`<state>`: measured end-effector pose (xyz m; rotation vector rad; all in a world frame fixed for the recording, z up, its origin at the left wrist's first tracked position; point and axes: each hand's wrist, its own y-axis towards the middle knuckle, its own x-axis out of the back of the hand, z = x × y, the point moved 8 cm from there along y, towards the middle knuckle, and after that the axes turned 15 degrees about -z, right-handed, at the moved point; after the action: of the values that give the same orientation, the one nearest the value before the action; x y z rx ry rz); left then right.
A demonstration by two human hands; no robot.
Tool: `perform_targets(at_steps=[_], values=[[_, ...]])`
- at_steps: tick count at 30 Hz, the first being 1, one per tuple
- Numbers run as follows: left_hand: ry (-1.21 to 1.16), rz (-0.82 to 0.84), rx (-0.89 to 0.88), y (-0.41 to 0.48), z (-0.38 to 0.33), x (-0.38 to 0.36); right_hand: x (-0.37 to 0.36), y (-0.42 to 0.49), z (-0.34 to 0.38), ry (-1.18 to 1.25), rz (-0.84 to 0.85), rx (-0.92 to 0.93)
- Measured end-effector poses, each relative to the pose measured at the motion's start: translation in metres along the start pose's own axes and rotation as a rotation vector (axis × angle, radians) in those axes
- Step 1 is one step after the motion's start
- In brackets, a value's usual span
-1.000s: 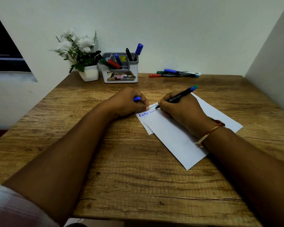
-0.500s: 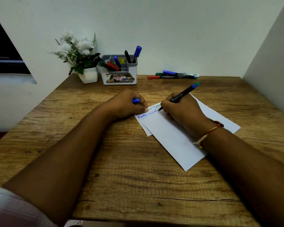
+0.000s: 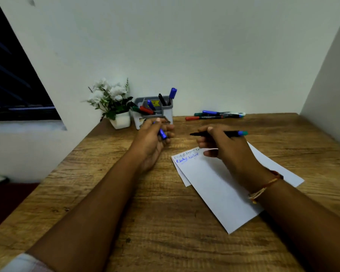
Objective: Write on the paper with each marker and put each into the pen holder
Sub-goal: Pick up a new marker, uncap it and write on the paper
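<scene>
My right hand (image 3: 223, 147) grips a black marker (image 3: 234, 133) with a blue-green end, lifted off the paper and lying almost level, its bare tip pointing left. My left hand (image 3: 152, 137) is raised above the table and holds the blue cap (image 3: 162, 134). White paper (image 3: 220, 185) lies on the table under my right hand, with lines of writing at its top left corner. The grey pen holder (image 3: 168, 112) stands at the back with several markers in it. More markers (image 3: 214, 115) lie on the table to its right.
A white pot of white flowers (image 3: 114, 107) stands left of the pen holder. Walls close the wooden table (image 3: 145, 222) at the back and right. A dark window is at the far left.
Both hands lifted off the paper. The marker's tip left the sheet and swung level toward the left. My left hand rose with the blue cap and turned toward the marker.
</scene>
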<state>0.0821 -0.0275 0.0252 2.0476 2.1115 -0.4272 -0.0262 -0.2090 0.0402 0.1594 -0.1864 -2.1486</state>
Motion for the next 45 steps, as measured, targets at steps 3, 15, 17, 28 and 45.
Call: perform_targets(at_steps=[3,15,17,28,45], values=[[-0.141,0.035,0.068,-0.001,0.0,-0.001,-0.006,-0.012,0.019,-0.045,0.066,0.195],[-0.063,0.139,0.115,-0.01,0.011,-0.012,-0.023,-0.033,0.042,-0.199,0.197,0.589],[-0.064,0.162,0.117,-0.012,0.012,-0.014,-0.024,-0.034,0.042,-0.201,0.202,0.616],[-0.033,0.232,0.097,-0.023,0.013,-0.023,-0.018,-0.026,0.025,-0.294,0.15,0.513],[0.039,0.267,-0.021,-0.029,0.011,-0.026,-0.02,-0.03,0.028,-0.299,0.068,0.577]])
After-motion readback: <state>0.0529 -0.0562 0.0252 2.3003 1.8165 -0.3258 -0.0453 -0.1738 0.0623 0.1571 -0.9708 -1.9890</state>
